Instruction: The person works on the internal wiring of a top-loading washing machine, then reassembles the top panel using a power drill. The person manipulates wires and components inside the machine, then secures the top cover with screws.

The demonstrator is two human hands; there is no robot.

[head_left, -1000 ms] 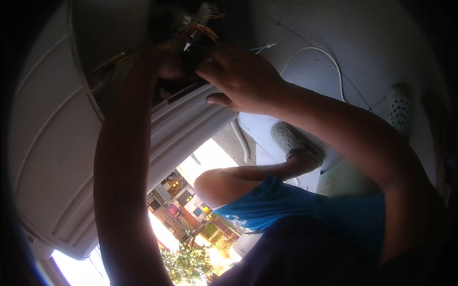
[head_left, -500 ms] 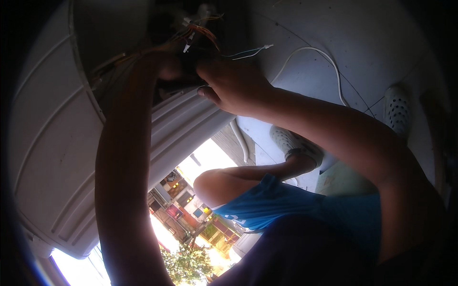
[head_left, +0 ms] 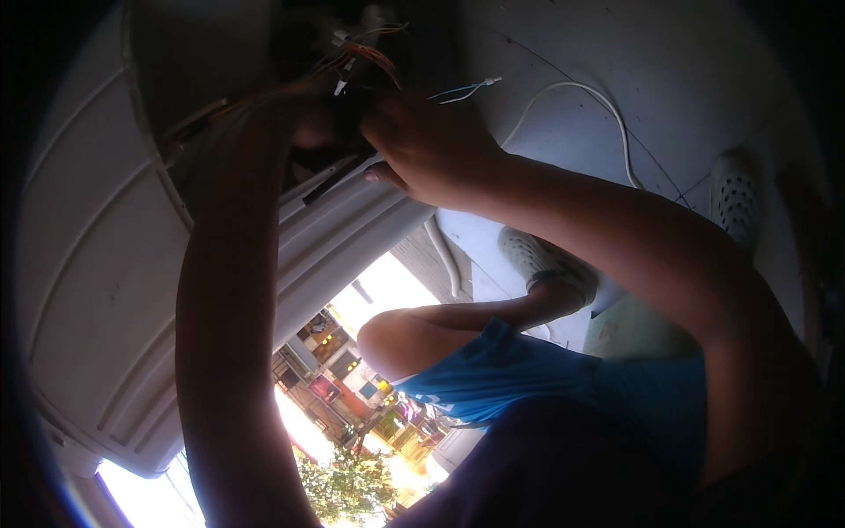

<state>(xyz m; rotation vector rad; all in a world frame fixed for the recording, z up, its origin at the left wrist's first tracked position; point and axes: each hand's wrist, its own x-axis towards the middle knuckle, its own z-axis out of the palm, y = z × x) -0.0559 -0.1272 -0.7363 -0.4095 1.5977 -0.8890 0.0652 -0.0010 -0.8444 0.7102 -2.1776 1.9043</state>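
Observation:
Both arms reach into the dark open underside of a white ribbed appliance casing (head_left: 97,264). My left hand (head_left: 308,123) is inside the opening, its fingers lost in shadow. Close to its right, my right hand (head_left: 431,150) is closed, thumb bent by the casing's edge; whatever its fingers hold is hidden. A narrow dark strip (head_left: 330,180) slants out below the hands, over the ribbed side. Above them lies a bundle of orange and brown wires (head_left: 377,57) with a white connector (head_left: 343,77). Thin blue and white leads (head_left: 466,91) end beyond my right hand.
A white cable (head_left: 616,114) curves over the tiled floor (head_left: 572,44) at the right. A pale hose (head_left: 443,255) runs beside the casing. My bent knee (head_left: 396,339) and perforated shoes (head_left: 735,198) are close by. Bright outdoor clutter and a leafy plant (head_left: 348,484) appear below.
The dark strip beneath my hands now shows more, reaching farther down and left. My right hand has shifted very slightly, while my left arm stays almost where it was.

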